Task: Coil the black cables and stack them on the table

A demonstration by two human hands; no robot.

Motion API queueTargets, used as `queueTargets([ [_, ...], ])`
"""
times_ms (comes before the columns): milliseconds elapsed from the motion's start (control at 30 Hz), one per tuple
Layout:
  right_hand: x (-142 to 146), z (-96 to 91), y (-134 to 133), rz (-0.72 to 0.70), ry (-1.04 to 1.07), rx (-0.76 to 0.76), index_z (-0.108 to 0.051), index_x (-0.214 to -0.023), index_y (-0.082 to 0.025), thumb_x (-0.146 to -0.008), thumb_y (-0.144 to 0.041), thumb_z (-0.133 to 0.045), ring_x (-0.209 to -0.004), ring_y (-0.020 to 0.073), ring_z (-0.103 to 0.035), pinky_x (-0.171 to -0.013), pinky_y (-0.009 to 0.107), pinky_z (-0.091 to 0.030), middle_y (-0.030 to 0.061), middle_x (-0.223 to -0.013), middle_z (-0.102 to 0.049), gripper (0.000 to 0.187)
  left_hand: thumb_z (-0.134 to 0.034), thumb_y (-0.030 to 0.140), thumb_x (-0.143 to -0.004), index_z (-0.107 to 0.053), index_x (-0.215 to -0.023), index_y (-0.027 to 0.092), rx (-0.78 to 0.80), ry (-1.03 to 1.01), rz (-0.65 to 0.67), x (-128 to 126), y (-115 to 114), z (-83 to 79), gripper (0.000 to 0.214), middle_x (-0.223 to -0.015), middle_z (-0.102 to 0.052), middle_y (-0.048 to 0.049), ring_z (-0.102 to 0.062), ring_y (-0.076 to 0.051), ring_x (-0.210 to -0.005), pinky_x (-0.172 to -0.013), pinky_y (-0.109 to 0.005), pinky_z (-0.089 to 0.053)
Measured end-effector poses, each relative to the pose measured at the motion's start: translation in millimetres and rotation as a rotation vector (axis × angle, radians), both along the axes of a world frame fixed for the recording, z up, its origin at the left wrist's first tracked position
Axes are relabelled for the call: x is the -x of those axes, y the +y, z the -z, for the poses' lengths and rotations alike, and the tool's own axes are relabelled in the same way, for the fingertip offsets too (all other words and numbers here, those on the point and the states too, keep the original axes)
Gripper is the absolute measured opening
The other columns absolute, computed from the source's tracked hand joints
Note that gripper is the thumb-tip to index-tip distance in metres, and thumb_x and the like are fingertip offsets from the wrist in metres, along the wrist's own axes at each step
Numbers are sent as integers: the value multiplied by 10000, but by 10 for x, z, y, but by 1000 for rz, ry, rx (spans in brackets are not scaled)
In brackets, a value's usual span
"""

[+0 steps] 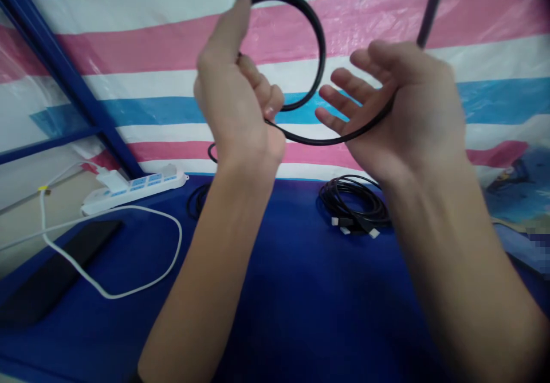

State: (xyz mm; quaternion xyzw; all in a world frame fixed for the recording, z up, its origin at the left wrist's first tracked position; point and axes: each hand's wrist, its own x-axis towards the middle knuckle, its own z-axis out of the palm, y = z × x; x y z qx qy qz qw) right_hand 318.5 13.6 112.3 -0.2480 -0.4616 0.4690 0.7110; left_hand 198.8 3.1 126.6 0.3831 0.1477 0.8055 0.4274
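My left hand [236, 93] is raised in front of me with its fingers curled round a black cable [318, 39], which forms a round loop above and to the right of it. From that loop the cable runs across the palm of my right hand [399, 105], then rises past the top edge of the view. My right hand's fingers are spread and point left, and the cable rests between thumb and palm. Both forearms reach up from the bottom of the view.
A blue cloth [292, 291] covers the table. On it lie a coiled black cable with white plugs [354, 205], a white power strip [133, 185] with a white cord [141, 280], and a dark flat phone [55, 268]. A striped tarp [141, 56] hangs behind.
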Motion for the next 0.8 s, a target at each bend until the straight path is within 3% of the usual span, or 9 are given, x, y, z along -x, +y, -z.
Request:
queueTargets([
  [100,-8,-63,-107,-45,-75,-48,-501,-708,-191,-924,-161,-424,-545,73,-580,-584,244,-510,-41,-714,-557,231,-469,103,-850,-223,-551,201,25,27,138,-178,7,70,400,-472,-74,83,-100,-25,-344,-324,-195,-163],
  [167,-64,-107,-170,-28,-209,-2,-540,-688,-178,-903,-115,-439,-341,38,-356,-423,199,-424,-69,-508,-438,245,-445,67,-836,-197,-537,206,63,154,241,-208,20,99,413,-468,-77,80,-113,-21,-336,-322,-177,-210],
  [233,-144,-126,-205,4,-363,29,-583,-690,-178,-861,-71,-468,-300,37,-145,-313,191,-284,-95,-396,-244,232,-437,63,-833,-238,-528,203,98,386,311,-156,43,117,390,-472,-105,80,-140,-16,-338,-346,-169,-295],
  [400,-344,-91,-183,48,-802,57,-583,-655,-188,-757,-133,-605,-334,59,-292,-298,219,-252,-59,-434,-324,118,-547,37,-770,-461,-631,145,112,828,402,81,94,143,196,-490,-320,65,-296,-6,-385,-378,-135,-315],
  [467,-369,-84,-173,92,-926,67,-502,-576,-198,-738,-167,-609,-347,76,-338,-317,236,-284,-44,-448,-354,196,-561,101,-804,-492,-695,141,75,956,422,106,83,145,135,-492,-317,72,-291,-2,-391,-402,-143,-350],
  [533,-340,-87,-180,240,-1059,38,-447,-552,-205,-750,-165,-557,-381,96,-392,-379,260,-355,-31,-461,-384,230,-542,157,-839,-476,-722,155,28,994,411,81,59,143,134,-502,-272,83,-241,4,-388,-402,-145,-340],
  [633,-234,-90,-214,674,-1305,-34,-477,-607,-207,-787,-151,-476,-560,198,-564,-543,334,-432,30,-558,-517,189,-525,165,-853,-467,-736,163,23,922,377,22,27,130,130,-521,-228,84,-179,10,-397,-379,-128,-199],
  [733,-145,-76,-252,1017,-1483,-71,-581,-856,-160,-827,-155,-426,-944,394,-604,-716,466,-441,184,-944,-633,158,-494,141,-864,-507,-756,150,57,893,343,4,11,112,109,-514,-215,84,-157,18,-393,-398,-135,-135],
  [800,-133,-68,-266,1076,-1487,-124,-533,-1120,-77,-853,-148,-390,-1118,434,-511,-808,504,-417,268,-1232,-507,311,-507,117,-848,-529,-741,144,53,861,291,17,1,104,113,-512,-220,79,-160,14,-393,-385,-148,-118],
])
